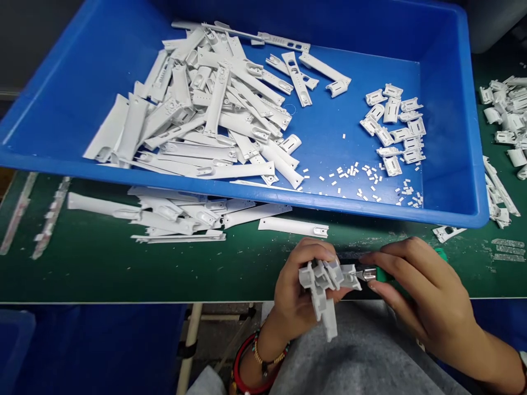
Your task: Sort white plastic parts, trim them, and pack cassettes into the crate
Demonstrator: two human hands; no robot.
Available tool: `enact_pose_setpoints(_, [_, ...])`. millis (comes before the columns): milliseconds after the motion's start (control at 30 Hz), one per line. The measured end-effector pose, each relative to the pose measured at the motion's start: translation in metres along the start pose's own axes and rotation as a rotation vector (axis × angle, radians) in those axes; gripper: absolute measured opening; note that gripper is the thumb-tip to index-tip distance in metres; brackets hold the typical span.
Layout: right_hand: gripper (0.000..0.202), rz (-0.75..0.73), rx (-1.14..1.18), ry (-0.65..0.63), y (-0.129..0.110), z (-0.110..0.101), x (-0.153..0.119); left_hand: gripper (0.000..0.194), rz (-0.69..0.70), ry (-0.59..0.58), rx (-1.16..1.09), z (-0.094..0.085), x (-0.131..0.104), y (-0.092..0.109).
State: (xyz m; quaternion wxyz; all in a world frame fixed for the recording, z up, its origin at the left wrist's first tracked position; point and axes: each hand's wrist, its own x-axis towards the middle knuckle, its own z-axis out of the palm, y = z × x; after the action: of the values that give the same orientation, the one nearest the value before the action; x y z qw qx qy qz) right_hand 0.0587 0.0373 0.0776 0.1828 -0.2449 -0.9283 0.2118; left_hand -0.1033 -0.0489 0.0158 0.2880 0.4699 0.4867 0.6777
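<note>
My left hand [293,291] is closed around a bunch of small white plastic parts [319,291], which fan out past its fingers above the table's front edge. In my right hand [424,285] there is a green-handled knife [370,274], pinched between thumb and fingers. Its metal tip points left and meets the end of the rightmost white part in the bunch; whether it is cutting in I cannot tell. Part of the knife's handle is hidden by my right fingers.
Behind my hands stands a big blue bin [247,184] with a heap of long white parts [222,99], short white pieces [392,109] and tiny white chips. More long white parts [177,214] lie on the green table [102,263]. Another white pile [508,104] is at the right.
</note>
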Motion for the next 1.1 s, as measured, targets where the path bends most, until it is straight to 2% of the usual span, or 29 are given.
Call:
enact_pose_setpoints(133, [0.026,0.112,-0.145,0.148,0.003,0.000,-0.005,0.026,0.031,-0.040,-0.005,-0.001,-0.003,-0.003])
enact_pose_setpoints(233, [0.023,0.160,-0.017,0.110,0.006,-0.007,-0.005,0.029,0.023,-0.045,0.008,-0.001,-0.002,-0.003])
enact_pose_setpoints(333, [0.018,0.087,0.135,-0.016,0.003,-0.013,-0.001,0.025,0.042,-0.040,0.029,0.000,0.001,-0.003])
enact_pose_setpoints(467, [0.020,-0.034,0.140,-0.111,-0.003,-0.010,0.008,0.016,0.053,-0.025,0.014,0.002,0.000,-0.003])
enact_pose_setpoints(667, [0.024,-0.131,-0.016,-0.131,-0.003,-0.009,0.014,0.019,0.023,-0.021,-0.001,0.002,-0.005,-0.002])
enact_pose_setpoints(933, [0.035,-0.164,-0.062,-0.057,-0.004,0.000,0.012,0.018,0.059,-0.003,-0.057,0.004,-0.003,-0.004])
enact_pose_setpoints(1033, [0.034,-0.181,-0.097,-0.045,-0.005,0.000,0.009,0.019,0.052,0.015,-0.057,0.004,-0.003,-0.005])
enact_pose_setpoints(1100, [0.031,-0.163,-0.041,-0.056,-0.005,-0.004,0.006,0.018,0.054,0.020,-0.054,0.004,-0.003,-0.005])
